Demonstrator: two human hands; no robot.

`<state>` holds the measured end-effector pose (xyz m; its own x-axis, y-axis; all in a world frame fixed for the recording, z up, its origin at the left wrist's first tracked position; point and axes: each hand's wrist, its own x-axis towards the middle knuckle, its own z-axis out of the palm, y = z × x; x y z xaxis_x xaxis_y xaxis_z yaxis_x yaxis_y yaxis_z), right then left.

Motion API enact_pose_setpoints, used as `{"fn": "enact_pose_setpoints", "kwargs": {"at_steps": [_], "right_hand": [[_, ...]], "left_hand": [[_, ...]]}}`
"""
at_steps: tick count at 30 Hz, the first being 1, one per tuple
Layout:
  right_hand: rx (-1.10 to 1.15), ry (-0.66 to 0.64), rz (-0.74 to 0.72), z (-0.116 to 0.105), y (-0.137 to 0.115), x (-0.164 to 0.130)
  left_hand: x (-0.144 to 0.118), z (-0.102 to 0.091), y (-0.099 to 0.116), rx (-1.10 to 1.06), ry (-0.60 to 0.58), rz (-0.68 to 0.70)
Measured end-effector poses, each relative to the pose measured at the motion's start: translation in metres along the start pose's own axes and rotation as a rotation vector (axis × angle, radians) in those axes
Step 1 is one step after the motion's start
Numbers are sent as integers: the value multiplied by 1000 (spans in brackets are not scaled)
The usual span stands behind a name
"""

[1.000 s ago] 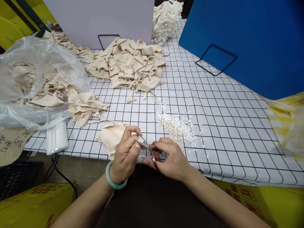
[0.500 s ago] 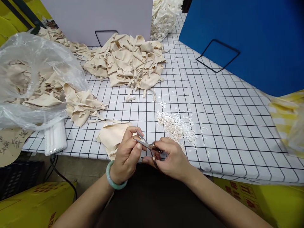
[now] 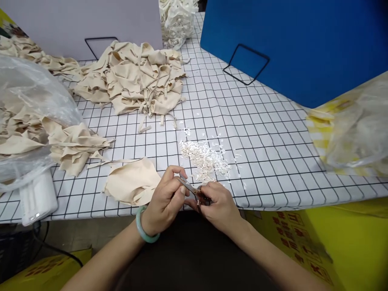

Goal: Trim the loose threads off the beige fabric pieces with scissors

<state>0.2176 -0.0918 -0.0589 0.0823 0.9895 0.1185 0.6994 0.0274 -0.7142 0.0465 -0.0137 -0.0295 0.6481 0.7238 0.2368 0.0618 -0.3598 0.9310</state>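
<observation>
My right hand (image 3: 220,205) is wrapped round the handles of a pair of small scissors (image 3: 188,186), whose blades point up and left and lie nearly together. At the blade tips, my left hand (image 3: 165,198), with a green bangle on its wrist, is pinched closed on the edge of a beige fabric piece (image 3: 131,180). The rest of that piece spreads on the table to the left of the hand; the gripped bit is mostly hidden by the fingers. Just beyond the hands lies a scatter of small white and beige clippings (image 3: 206,157).
A heap of beige fabric pieces (image 3: 136,76) lies at the back, and more fill a clear plastic bag (image 3: 39,93) at left. A white power strip (image 3: 39,198) sits by the front edge. Blue board (image 3: 287,44) and pale board (image 3: 91,20) stand behind on the checked tablecloth (image 3: 260,161).
The scissor blades have come together from being spread apart. My view has swung right, so the table's things appear further left. Both hands keep their hold.
</observation>
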Motion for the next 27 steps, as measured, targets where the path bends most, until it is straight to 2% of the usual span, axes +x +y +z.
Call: {"fn": "enact_pose_setpoints", "kwargs": {"at_steps": [3, 6, 8, 12, 14, 17, 19, 21, 22, 24, 26, 27], "right_hand": [[-10, 34, 25, 1, 6, -5], [33, 34, 109, -4, 8, -4], [-15, 13, 160, -14, 10, 2], [-390, -17, 132, -53, 24, 20], [-491, -63, 113, -71, 35, 30], [-463, -124, 135, -77, 41, 44], [-381, -81, 99, -59, 32, 53], [-247, -63, -33, -25, 11, 60], [-161, -106, -125, -5, -2, 63], [-2, -257, -272, 33, -28, 67], [123, -395, -307, 58, -49, 69], [197, -435, -284, 64, -56, 69]], "left_hand": [[2, 4, -2, 21, -45, -18], [3, 4, -2, 45, -28, -42], [0, -2, 2, 57, 0, -52], [-18, -35, 12, 124, 1, -96], [-37, -57, 14, 268, 22, -135], [-69, -82, 6, 616, 209, -201], [-87, -86, -7, 791, 384, -235], [-98, -82, -20, 865, 462, -261], [-101, -78, -24, 863, 443, -265], [-102, -72, -25, 792, 316, -261], [-101, -71, -14, 675, 177, -249], [-100, -74, -5, 611, 140, -246]]}}
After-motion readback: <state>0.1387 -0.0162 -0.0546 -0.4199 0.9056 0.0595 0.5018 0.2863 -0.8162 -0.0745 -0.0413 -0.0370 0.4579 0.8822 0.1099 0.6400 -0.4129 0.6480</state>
